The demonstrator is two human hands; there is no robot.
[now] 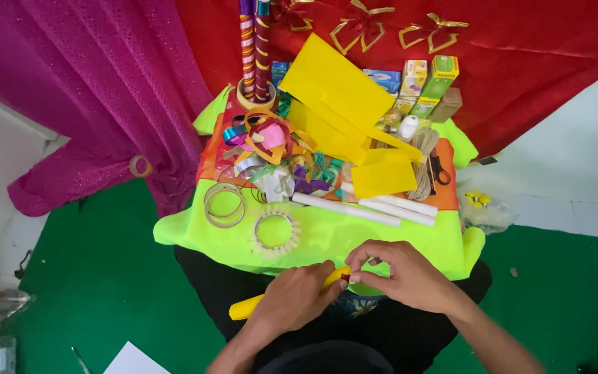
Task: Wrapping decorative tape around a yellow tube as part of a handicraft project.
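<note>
My left hand [295, 298] grips a rolled yellow paper tube [247, 308] that sticks out to the lower left over my lap. My right hand [399, 273] pinches the tube's other end, fingertips meeting the left hand's near the front edge of the neon-green cloth [327, 239] covering a small table. A small dark red bit shows between the fingertips.
On the cloth lie two tape rings [224, 205], a ring edged with tape strips [276, 232], white paper rolls [365, 208], yellow paper sheets [340, 97], a ribbon tangle [268, 149], twine and scissors [437, 170], small boxes [430, 86]. Wrapping-paper rolls [254, 52] stand upright behind.
</note>
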